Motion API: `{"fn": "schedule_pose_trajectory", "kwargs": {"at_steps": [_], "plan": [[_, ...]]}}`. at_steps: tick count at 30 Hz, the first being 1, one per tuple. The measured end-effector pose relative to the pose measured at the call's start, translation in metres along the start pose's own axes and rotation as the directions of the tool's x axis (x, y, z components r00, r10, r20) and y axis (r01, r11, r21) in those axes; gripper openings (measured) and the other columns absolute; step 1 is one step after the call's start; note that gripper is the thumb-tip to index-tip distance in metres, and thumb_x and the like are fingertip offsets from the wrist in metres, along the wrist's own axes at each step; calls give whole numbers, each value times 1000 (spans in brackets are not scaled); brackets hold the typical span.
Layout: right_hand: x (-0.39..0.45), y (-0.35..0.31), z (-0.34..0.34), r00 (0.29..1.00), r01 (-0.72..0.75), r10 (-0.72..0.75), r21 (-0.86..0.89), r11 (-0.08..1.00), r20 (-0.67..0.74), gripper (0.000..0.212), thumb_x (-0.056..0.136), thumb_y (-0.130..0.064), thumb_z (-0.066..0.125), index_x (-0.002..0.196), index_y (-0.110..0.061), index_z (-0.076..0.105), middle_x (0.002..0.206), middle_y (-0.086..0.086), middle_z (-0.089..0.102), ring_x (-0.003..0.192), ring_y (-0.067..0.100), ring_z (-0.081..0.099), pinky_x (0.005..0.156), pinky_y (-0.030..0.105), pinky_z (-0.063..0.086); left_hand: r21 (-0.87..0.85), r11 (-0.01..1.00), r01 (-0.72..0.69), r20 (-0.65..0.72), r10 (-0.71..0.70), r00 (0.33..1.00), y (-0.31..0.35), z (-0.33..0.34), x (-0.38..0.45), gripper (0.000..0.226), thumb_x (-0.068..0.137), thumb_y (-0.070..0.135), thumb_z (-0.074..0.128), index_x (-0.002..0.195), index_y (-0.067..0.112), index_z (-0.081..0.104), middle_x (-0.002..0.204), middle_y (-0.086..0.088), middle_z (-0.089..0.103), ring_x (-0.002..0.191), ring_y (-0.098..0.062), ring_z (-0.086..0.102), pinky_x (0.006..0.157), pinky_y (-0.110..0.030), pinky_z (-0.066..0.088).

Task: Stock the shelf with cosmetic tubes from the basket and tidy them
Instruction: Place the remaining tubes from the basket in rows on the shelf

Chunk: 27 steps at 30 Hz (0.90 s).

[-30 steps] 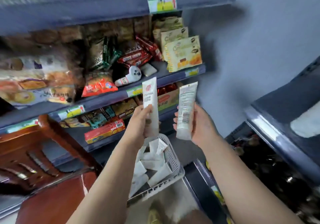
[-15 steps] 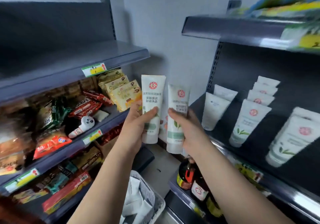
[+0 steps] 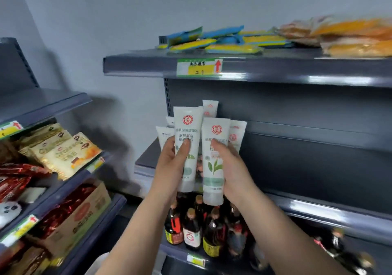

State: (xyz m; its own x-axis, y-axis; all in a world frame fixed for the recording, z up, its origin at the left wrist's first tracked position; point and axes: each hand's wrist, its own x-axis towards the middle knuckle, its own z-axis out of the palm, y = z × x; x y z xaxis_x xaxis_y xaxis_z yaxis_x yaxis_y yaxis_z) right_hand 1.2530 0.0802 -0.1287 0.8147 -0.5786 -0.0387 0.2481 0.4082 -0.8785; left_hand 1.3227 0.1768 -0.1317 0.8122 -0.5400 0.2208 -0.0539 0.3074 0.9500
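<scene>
Two tubes held up before the shelf

Mid-frame, the left hand (image 3: pixel 172 158) grips one white tube (image 3: pixel 186 147), the right hand (image 3: pixel 232 168) another (image 3: pixel 214 160), both upright, in front of tubes standing on the grey shelf (image 3: pixel 297 168).

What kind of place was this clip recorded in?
Most likely a small shop or a mock-up of one: grey metal shelving with a price label on its edge, sauce bottles below, snack packets opposite. The left hand and right hand each hold a cosmetic tube.

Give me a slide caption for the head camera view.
Left hand and right hand each hold a white tube before the shelf.
</scene>
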Motion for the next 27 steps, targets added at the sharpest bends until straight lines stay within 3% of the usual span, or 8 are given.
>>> {"fn": "schedule_pose_trajectory", "kwargs": {"at_steps": [4, 6, 9, 11, 16, 20, 25, 27], "plan": [[-15, -24, -25, 997, 60, -59, 14, 998, -42, 15, 92, -19, 53, 104, -21, 62, 96, 4, 71, 80, 20, 66, 68, 34, 54, 70, 997, -12, 85, 6, 996, 1, 31, -1, 22, 93, 32, 51, 113, 24, 57, 109, -1, 70, 99, -22, 67, 89, -44, 52], [-22, -34, -37, 993, 94, -93, 3, 996, -73, 12, 92, -18, 53, 100, -21, 62, 99, 7, 70, 84, 23, 65, 73, 38, 53, 78, 997, -17, 136, 7, 991, 2, 45, 0, 24, 93, 30, 52, 115, 23, 56, 112, -1, 68, 100, -20, 66, 88, -40, 53], [-31, -48, -56, 982, 145, -145, -15, 989, -119, 10, 92, -16, 54, 93, -20, 63, 87, 4, 71, 73, 21, 65, 67, 35, 52, 28, 1000, 3, 195, -8, 981, 6, 65, 2, 19, 92, 21, 54, 111, 19, 56, 108, -7, 69, 90, -21, 68, 78, -35, 56], [-36, -58, -67, 974, 171, -176, -47, 984, -142, 11, 92, -15, 54, 94, -20, 63, 80, 0, 72, 65, 15, 66, 62, 30, 54, 23, 1000, 9, 230, -14, 973, 6, 77, 6, 16, 91, 19, 55, 107, 20, 57, 106, -5, 69, 91, -22, 67, 81, -40, 55], [-35, -78, -91, 956, 156, -184, -139, 978, -227, 6, 89, -18, 59, 91, -20, 64, 77, -1, 71, 64, 14, 66, 72, 36, 55, -27, 999, 31, 297, -21, 955, 4, 93, 16, 25, 89, 15, 57, 114, 12, 55, 107, -12, 67, 83, -25, 66, 77, -41, 54], [-21, -86, -101, 927, 170, -244, -262, 950, -284, 7, 88, -18, 61, 93, -20, 64, 81, 1, 69, 67, 16, 64, 68, 36, 55, -78, 995, 58, 260, -36, 965, 5, 85, 32, 12, 90, 15, 56, 100, 22, 58, 95, 0, 70, 74, -15, 68, 71, -34, 57], [7, -86, -102, 896, 185, -328, -421, 888, -298, 6, 88, -16, 61, 87, -23, 62, 84, -6, 67, 71, 8, 65, 53, 16, 50, -97, 992, 76, 241, -51, 969, 2, 61, 50, 14, 91, 15, 54, 100, 25, 59, 93, 6, 71, 75, -11, 68, 63, -25, 56], [21, -85, -102, 893, 163, -326, -453, 876, -310, 9, 89, -15, 60, 84, -23, 59, 86, -6, 66, 75, 9, 63, 59, 20, 51, -90, 991, 101, 230, -78, 970, -3, 52, 54, 14, 91, 17, 54, 102, 24, 58, 97, 2, 70, 80, -16, 67, 67, -29, 56]]}}
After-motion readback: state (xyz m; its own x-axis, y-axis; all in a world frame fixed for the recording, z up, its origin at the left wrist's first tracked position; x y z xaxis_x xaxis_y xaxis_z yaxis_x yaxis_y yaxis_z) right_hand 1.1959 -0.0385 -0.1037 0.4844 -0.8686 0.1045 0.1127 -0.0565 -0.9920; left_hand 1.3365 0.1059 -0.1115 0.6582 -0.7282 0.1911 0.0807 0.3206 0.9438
